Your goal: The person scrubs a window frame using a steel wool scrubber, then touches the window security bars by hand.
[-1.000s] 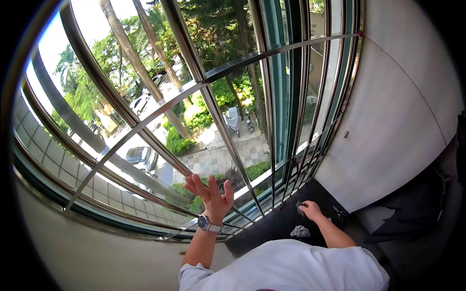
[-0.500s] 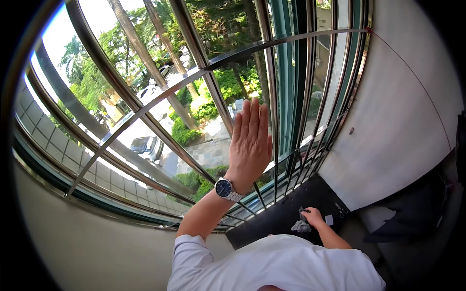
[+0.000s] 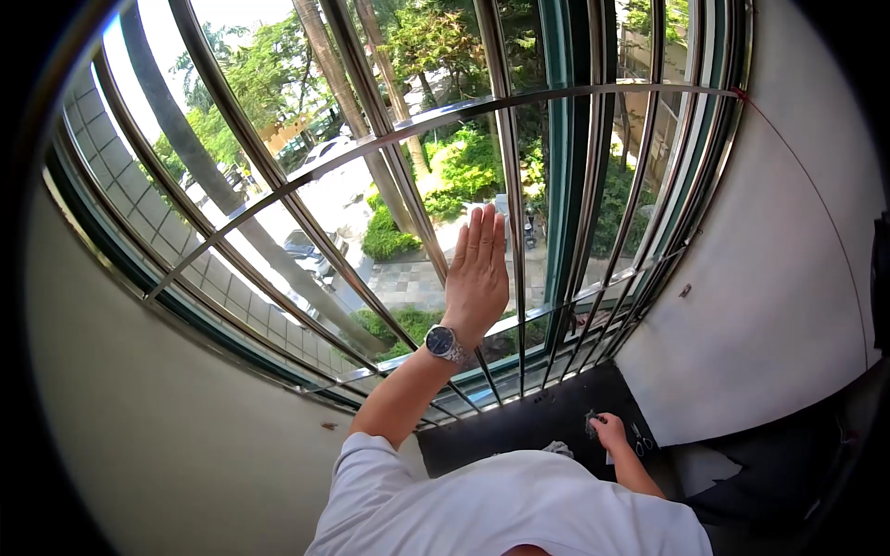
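Observation:
My left hand [image 3: 477,278] is raised before the barred window, back of the hand towards me, fingers stretched upward and nothing in it. A metal watch [image 3: 440,342] sits on that wrist. Lower right, over a black surface [image 3: 501,428], my right hand [image 3: 610,432] has its fingers closed on a small dark grey crumpled thing [image 3: 591,423]. Scissors [image 3: 642,438] lie just right of this hand. A grey crumpled cloth [image 3: 558,448] shows partly behind my white shirt.
Metal bars [image 3: 509,176] with a crossbar span the window. A pale wall [image 3: 788,213] with a thin red cord stands at the right. Dark fabric [image 3: 788,473] lies at the lower right. Trees and a parked car [image 3: 313,252] are outside.
My left hand has risen and turned from a loosely spread pose to straight upright fingers. The view has shifted, and my shirt now covers more of the grey cloth.

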Demonstrator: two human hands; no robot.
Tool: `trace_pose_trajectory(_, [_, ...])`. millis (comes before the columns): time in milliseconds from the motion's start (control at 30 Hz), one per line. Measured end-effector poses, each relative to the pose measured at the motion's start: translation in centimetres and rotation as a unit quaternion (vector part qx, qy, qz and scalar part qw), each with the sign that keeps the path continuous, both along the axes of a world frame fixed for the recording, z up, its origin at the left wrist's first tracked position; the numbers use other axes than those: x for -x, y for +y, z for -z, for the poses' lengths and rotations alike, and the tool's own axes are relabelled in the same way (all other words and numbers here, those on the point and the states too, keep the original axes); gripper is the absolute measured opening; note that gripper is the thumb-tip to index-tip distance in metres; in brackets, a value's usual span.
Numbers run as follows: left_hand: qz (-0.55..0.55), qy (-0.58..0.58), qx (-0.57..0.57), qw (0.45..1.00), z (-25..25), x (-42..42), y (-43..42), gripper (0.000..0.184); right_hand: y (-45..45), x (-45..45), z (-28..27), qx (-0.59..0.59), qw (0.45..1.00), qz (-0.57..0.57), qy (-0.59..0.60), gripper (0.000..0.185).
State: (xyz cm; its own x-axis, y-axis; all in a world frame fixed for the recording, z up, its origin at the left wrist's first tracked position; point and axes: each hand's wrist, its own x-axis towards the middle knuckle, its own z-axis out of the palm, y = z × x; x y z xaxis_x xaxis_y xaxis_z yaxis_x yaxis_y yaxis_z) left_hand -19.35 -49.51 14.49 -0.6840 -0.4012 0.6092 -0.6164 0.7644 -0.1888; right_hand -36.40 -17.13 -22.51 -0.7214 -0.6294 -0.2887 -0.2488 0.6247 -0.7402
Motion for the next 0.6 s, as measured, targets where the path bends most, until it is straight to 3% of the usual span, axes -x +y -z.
trace_pose_trajectory(67, [-0.024,-0.018,-0.004,1.000,0.0,0.0,0.1,0.068,1.5,1.5,0.8,0.003,1.000,-0.011,-0.019,0.041])
trace_pose_trajectory(133, [-0.008,0.076,-0.037,0.996,-2.4,0.6,0.1,0.069,2.7,3.1,1.8,0.009,0.999,-0.020,-0.033,0.041])
trace_pose_trajectory(333, [-0.058,0.142,0.090,0.984,-9.4,2.6,-1.7,0.066,2.9,5.9,1.1,0.006,0.998,-0.015,-0.057,0.036])
trace_pose_trajectory(400, [-0.055,0.110,0.094,0.988,-9.6,2.3,-1.6,0.065,2.5,5.8,0.5,0.012,0.998,-0.028,-0.049,0.035])
trace_pose_trajectory(533, [-0.015,0.055,0.050,0.997,-4.7,0.6,-0.5,0.064,2.6,5.0,-1.0,0.030,0.998,-0.016,-0.055,0.034])
trace_pose_trajectory(600, [-0.033,0.037,0.068,0.996,-5.3,0.4,-0.7,0.063,3.2,4.5,-1.4,0.034,0.994,-0.004,-0.101,0.033])
